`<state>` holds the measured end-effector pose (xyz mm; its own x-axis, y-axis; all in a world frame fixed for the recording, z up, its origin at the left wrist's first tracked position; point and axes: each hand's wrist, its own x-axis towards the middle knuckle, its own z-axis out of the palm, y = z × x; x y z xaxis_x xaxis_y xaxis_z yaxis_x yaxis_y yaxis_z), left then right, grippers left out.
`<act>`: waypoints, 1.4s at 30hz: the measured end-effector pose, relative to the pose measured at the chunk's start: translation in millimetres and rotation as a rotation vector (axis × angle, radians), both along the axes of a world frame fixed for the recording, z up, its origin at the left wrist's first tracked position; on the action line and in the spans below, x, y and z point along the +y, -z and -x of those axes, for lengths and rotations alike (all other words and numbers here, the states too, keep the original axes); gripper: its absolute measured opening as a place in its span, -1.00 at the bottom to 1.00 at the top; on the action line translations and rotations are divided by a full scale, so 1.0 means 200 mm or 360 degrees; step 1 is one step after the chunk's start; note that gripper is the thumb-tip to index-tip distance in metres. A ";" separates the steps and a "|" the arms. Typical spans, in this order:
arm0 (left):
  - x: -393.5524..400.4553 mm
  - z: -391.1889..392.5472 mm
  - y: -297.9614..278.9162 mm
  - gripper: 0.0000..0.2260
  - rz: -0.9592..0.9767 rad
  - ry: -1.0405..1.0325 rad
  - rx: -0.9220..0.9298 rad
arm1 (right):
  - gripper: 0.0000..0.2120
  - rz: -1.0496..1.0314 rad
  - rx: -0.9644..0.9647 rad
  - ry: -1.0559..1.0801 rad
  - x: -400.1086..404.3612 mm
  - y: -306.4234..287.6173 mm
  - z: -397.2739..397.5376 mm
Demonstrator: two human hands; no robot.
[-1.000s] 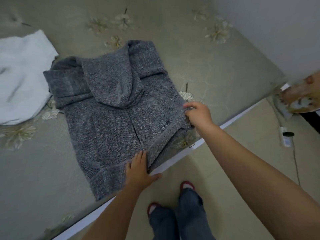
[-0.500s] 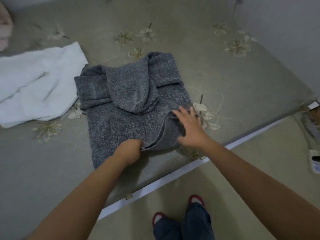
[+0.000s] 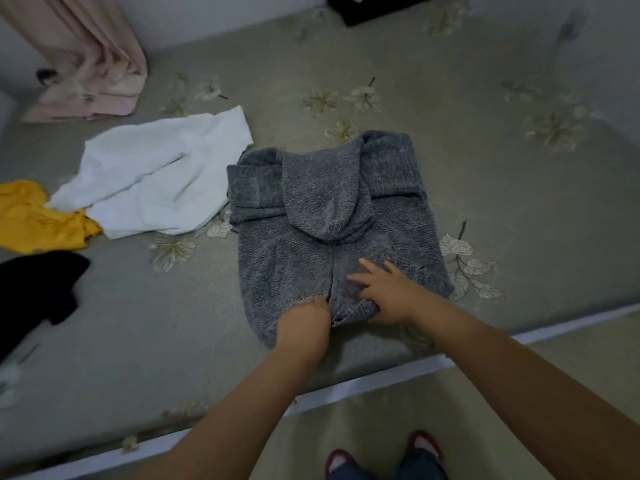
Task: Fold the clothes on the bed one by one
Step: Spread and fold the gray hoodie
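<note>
Left hand (image 3: 306, 320): at the near hem of the grey hooded sweater (image 3: 332, 216), fingers tucked into the cloth; whether they pinch it I cannot tell. Right hand (image 3: 388, 296): just beside, fingers spread on top, thumb seemingly under the hem fold. Sweater: sleeves and hood folded in, on the bed (image 3: 519, 209). Step, judged: bottom fold; next, carry the hem toward the hood. Beyond, left of the grip: white garment (image 3: 156, 174), yellow garment (image 3: 31, 220), black garment (image 3: 31, 292).

Legible text, labels, brands, numbers, signs: none showing on the grey hooded sweater (image 3: 332, 216), the other garments, or the flower-patterned bed (image 3: 485, 168) cover.
</note>
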<state>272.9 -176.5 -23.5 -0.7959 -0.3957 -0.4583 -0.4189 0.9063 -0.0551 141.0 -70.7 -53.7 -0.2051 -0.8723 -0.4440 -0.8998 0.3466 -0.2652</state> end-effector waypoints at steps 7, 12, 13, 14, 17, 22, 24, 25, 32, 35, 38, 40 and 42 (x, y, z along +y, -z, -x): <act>-0.09 -0.11 0.19 -0.57 -0.0529 -0.0771 0.0761 | -0.75 0.0207 0.0366 -0.0049 0.05 -0.16 0.01; -0.08 -0.19 0.34 -0.55 -0.0735 -0.1115 0.0919 | -0.78 0.0267 0.0646 0.0009 0.16 -0.27 0.06; -0.09 -0.22 0.36 -0.56 -0.0741 -0.1131 0.0927 | -0.79 0.0354 0.0735 0.0007 0.18 -0.28 0.08; -0.10 -0.25 0.37 -0.57 -0.0742 -0.1144 0.0948 | -0.73 0.0478 0.0764 0.0015 0.20 -0.27 0.09; -0.15 -0.28 0.34 -0.58 -0.0678 -0.1129 0.1053 | -0.61 0.0400 0.0788 0.0135 0.24 -0.27 0.09; -0.24 -0.23 0.18 -0.56 -0.0459 -0.1177 0.1320 | -0.63 -0.0162 0.0607 0.0513 0.24 -0.15 0.06; -0.26 -0.22 0.11 -0.57 -0.0393 -0.1080 0.1381 | -0.48 -0.0120 0.0511 0.0498 0.24 -0.14 0.01; -0.27 -0.23 0.08 -0.56 -0.0369 -0.1010 0.1381 | -0.42 -0.0050 0.0470 0.0530 0.26 -0.15 -0.01; -0.25 -0.62 -0.13 -0.52 -0.0210 -0.0154 0.1170 | -0.39 -0.0092 0.0515 0.0602 0.44 -0.31 -0.36; -0.26 -0.86 -0.19 -0.42 0.0000 0.0110 0.1174 | -0.41 -0.0177 0.0549 0.0613 0.48 -0.39 -0.60; -0.24 -1.08 -0.27 -0.43 0.0048 0.0158 0.1246 | -0.40 -0.0098 0.0622 0.0814 0.51 -0.45 -0.84; -0.21 -1.19 -0.33 -0.46 0.0011 0.0126 0.1292 | -0.42 -0.0028 0.0668 0.1016 0.50 -0.49 -0.96; -0.20 -1.25 -0.35 -0.47 0.0031 0.0131 0.1352 | -0.44 -0.0004 0.0699 0.1129 0.49 -0.52 -1.03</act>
<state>523.5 -216.7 46.2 -0.8929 -0.3231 0.3136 -0.2579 0.9379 0.2320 346.4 27.8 50.6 -0.8604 -0.4699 -0.1972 -0.4891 0.8701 0.0606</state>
